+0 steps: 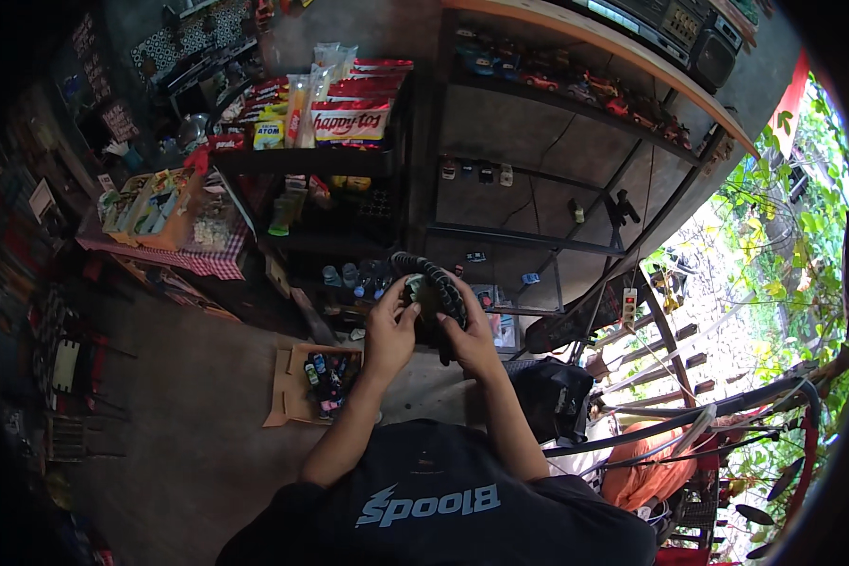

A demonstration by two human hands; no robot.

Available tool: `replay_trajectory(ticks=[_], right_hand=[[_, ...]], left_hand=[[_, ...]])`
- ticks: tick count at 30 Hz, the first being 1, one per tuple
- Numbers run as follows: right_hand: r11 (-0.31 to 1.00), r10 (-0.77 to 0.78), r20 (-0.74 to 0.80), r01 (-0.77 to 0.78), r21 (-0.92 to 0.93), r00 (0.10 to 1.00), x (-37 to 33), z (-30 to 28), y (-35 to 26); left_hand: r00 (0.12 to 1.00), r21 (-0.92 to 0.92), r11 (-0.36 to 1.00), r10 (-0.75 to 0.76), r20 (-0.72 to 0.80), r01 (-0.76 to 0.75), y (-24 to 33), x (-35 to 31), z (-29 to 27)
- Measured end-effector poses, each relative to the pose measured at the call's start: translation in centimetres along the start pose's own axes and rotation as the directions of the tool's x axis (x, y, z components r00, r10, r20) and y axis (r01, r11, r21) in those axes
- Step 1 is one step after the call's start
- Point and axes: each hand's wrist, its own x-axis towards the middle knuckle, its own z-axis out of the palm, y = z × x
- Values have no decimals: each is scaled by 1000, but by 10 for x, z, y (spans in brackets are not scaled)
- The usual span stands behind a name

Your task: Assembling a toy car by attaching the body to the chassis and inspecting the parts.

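Both hands are raised in front of the chest and close together, grasping one dark bundle (431,300) with a ribbed, coil-like edge; the left hand (391,325) grips its near left side, thumb on top, beside a small pale patch, and the right hand (472,330) grips its right side, its thumb pointing inward. What the bundle is exactly is too dark to tell, and the farther fingers are partly hidden behind it. Judging by this hold, the handling is under way: the bundle is picked up and under control, while releasing it or setting it down is not yet done. Just below and to the left of the left hand, an open cardboard box (294,379) stands on the floor with a pile of small colourful things (328,385) in it, so the box has not been emptied. Beyond the hands and to their right, the shelf carries a crowded row of toy cars (542,83) on its upper level and only a few small cars (481,175) lower down; whether those belong to the same work, I cannot tell. Near the right hand, below and to its right, lies a black bag (549,401), touched by neither hand
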Motion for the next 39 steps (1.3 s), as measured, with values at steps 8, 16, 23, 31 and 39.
replay_trajectory(ticks=[8, 16, 23, 31, 39], right_hand=[[938, -225, 26, 223, -266, 974, 1, 39, 1], [974, 112, -266, -52, 222, 957, -29, 43, 14], [998, -57, -206, 55, -18, 977, -12, 42, -3], [996, 43, -315, -15, 91, 948, -17, 37, 13], [998, -24, -326, 1, -69, 945, -24, -16, 11]], left_hand=[[997, -249, 968, 21, 68, -3, -15, 17, -48], [967, -548, 799, -169, 191, 248, -11, 13, -51], [986, -425, 890, -143, 86, 167, -13, 0, -43], [978, -351, 913, -188, 91, 208, 2, 11, -23], [996, 206, 976, -82, 29, 74, -23, -13, 26]])
